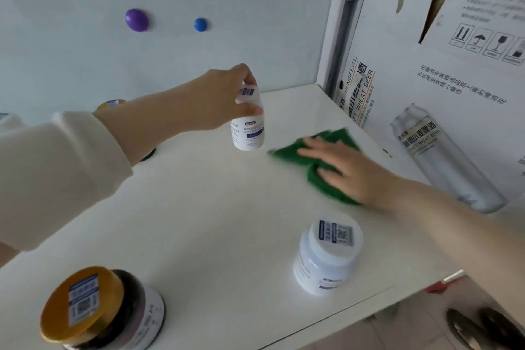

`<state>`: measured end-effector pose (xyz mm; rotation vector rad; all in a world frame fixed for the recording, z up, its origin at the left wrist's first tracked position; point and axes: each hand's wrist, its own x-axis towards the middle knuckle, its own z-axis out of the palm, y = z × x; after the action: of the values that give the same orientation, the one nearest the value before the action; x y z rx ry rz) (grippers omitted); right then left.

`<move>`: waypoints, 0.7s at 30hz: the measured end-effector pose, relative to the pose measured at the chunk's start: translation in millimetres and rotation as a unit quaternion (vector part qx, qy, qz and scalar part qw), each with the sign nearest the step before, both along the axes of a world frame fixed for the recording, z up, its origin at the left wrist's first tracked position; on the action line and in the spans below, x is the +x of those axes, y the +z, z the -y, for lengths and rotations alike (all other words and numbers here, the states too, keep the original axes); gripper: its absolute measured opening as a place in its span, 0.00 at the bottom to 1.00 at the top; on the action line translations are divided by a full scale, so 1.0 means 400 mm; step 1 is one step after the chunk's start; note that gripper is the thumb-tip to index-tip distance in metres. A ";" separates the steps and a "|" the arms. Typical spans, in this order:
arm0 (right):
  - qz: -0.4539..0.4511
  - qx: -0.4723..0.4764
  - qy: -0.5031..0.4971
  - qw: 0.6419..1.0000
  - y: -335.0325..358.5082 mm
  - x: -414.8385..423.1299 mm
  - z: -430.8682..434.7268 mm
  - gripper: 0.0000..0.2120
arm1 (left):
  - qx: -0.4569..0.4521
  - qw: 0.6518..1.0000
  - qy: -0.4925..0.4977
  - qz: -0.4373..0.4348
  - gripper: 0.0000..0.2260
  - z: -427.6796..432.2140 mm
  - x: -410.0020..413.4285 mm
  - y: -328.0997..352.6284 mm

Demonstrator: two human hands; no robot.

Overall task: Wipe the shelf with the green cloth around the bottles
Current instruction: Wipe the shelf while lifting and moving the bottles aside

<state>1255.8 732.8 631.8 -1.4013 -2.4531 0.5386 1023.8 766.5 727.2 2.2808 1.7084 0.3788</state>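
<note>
We judged the green cloth [287, 152] soft, limp and light, the sort that bunches under a push. It was best driven with a flat palm on its middle rather than pinched at a corner. It looked deep green and nappy, creased into folds and blurred at its edges. It lay on the white shelf [199, 221] just beside the beer carton [426, 79], on the carton's left. Our right hand [349, 173] was spread flat on it, fingers straight and pressing, gripping nothing.

Farther left of the carton, our left hand [224, 96] pinched the cap of the small white bottle [248, 133] from above, fingers and thumb curled round it. We could not tell whether its base was clear of the shelf. That bottle seemed light plastic, easy to tip, and its cap was the sensible hold.

Nearer us than the carton stood a wider white bottle [326, 258], upright and well apart from the cloth. Far to the carton's left, at the shelf's front edge, stood a dark jar [93, 310] with a gold lid.
</note>
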 end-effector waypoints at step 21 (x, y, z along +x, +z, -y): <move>0.055 0.048 -0.134 0.988 -0.006 0.082 -0.018 0.22 | -0.014 0.996 -0.039 0.080 0.31 0.318 0.125 0.012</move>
<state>1288.7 740.2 629.4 -1.7253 -2.2832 0.2861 1073.9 639.3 732.1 2.2250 1.5333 0.5025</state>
